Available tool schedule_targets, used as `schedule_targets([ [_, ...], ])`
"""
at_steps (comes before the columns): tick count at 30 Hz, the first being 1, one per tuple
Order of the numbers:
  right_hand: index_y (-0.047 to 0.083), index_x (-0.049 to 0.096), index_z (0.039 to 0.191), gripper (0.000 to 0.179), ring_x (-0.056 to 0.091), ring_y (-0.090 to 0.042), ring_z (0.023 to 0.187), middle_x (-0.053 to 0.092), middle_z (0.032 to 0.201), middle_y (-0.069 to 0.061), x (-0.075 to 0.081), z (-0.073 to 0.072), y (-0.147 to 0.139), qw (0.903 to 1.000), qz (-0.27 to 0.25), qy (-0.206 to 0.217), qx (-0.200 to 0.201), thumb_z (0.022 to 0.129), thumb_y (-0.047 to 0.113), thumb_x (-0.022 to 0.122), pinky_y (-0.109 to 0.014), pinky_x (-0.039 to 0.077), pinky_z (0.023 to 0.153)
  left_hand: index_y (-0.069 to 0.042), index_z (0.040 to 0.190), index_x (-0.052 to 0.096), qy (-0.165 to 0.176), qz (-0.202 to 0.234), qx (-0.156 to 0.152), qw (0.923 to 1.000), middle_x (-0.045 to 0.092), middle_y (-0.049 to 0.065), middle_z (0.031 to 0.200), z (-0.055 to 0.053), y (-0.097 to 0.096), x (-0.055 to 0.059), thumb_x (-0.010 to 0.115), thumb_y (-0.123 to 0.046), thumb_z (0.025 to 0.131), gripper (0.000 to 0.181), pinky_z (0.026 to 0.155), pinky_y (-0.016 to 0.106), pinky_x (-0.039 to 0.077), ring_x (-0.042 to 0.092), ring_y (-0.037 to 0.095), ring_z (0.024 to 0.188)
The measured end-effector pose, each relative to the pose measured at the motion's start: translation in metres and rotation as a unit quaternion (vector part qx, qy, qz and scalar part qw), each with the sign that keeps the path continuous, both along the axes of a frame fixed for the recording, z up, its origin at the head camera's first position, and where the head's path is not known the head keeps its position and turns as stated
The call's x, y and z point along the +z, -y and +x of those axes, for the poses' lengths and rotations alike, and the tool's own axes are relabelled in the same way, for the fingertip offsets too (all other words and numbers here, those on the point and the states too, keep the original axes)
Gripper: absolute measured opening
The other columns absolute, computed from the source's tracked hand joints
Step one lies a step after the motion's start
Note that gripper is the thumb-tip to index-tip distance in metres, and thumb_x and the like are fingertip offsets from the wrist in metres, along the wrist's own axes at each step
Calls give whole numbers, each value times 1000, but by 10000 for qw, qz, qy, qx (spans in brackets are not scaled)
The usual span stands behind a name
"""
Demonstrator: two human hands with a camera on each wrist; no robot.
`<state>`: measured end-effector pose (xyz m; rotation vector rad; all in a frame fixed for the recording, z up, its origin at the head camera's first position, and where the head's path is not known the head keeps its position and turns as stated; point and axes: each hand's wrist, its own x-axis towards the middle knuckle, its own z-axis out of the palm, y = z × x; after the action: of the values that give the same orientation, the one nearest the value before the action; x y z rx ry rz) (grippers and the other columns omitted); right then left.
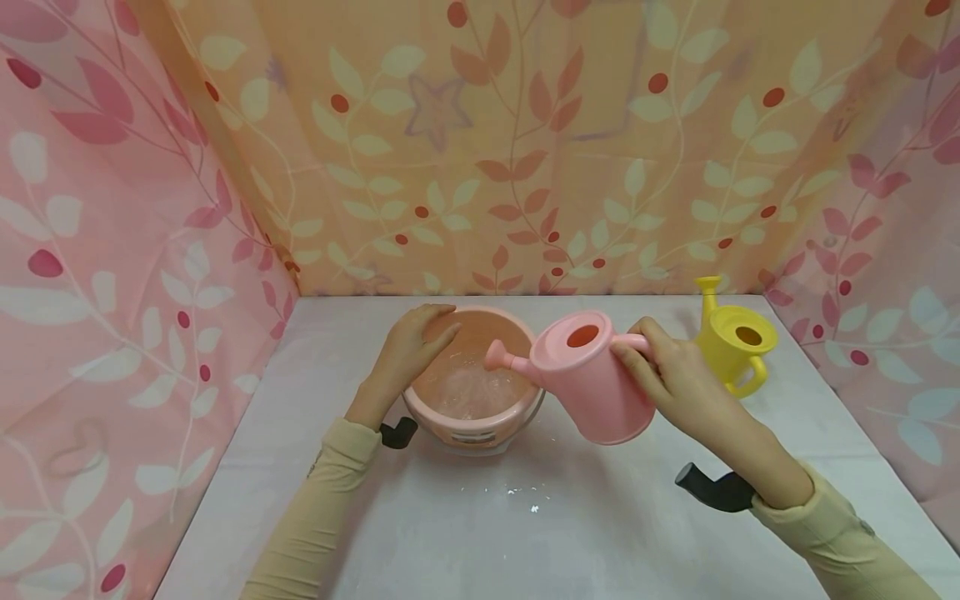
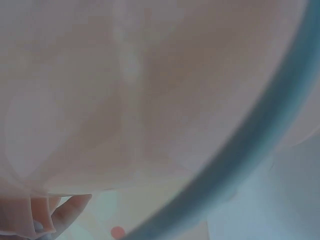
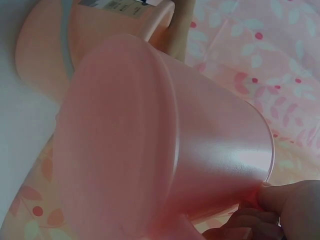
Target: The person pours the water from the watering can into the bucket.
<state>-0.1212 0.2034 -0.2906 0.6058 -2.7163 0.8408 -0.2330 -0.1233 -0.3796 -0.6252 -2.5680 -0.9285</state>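
My right hand [image 1: 675, 367] grips the handle of a pink watering can [image 1: 592, 383], thumb on top. The can hangs above the table, tilted left, and its sprinkler spout [image 1: 498, 357] points over a peach basin [image 1: 474, 423]. Rippled water [image 1: 472, 392] lies in the bottom of the basin. At the basin's left side my left hand [image 1: 408, 346] holds the rim, its thumb over the inside. The left wrist view is mostly filled by the basin's outer wall [image 2: 100, 100], with part of the fingers [image 2: 72, 212] at the lower left. In the right wrist view the can's base [image 3: 115, 140] faces the camera.
A yellow watering can [image 1: 723, 346] stands at the back right, behind my right forearm. Water drops [image 1: 534, 507] spot the white table [image 1: 450, 550] in front of the basin. Leaf-patterned cloth [image 1: 510, 150] walls in the back and both sides.
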Motion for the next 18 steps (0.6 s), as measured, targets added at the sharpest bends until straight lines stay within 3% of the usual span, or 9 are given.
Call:
schedule_targets([
  [18,10,45,90,19,51,-12,61,55,71,0,1,-1,0,10000,40,-22,22,88,28,49,-20,47,52,-14,115,57,-39,83,-28,10000,58,0,111,-3,1,-3,57,-37,82,40,92,34,38,50,17,107],
])
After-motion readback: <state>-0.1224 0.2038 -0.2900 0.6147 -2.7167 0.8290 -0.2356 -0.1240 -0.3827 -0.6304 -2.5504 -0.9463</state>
